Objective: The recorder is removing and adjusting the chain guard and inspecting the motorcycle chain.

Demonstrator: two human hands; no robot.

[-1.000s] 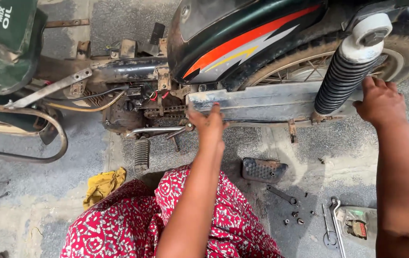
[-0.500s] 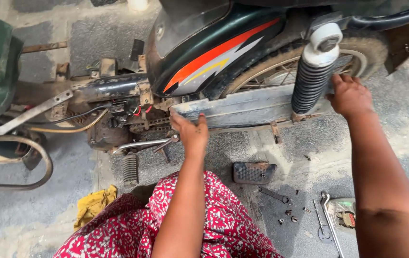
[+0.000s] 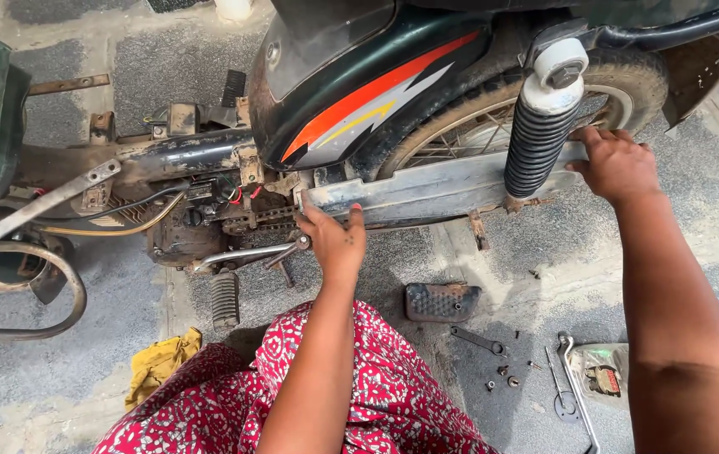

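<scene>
A motorcycle stands side-on before me, with a black side panel (image 3: 359,92) striped orange and yellow. Below it runs a long grey metal chain cover (image 3: 427,189). My left hand (image 3: 334,240) grips the cover's front end, near the exposed chain and engine (image 3: 208,223). My right hand (image 3: 620,164) holds the cover's rear end, just right of the black ribbed shock absorber (image 3: 540,139) and in front of the rear wheel (image 3: 494,126). Both arms reach over my red patterned clothing (image 3: 309,403).
On the concrete lie a black rubber footrest pad (image 3: 442,301), a spanner (image 3: 477,340), small bolts (image 3: 502,377), a bent metal tool (image 3: 574,387) and a small packet (image 3: 602,377). A yellow rag (image 3: 158,361) lies at left. A footpeg (image 3: 225,298) and curved frame bar (image 3: 31,328) jut out.
The view has shifted so the motorcycle sits further left and lower. Both hands stay on the chain cover, the right hand now lower along its rear end.
</scene>
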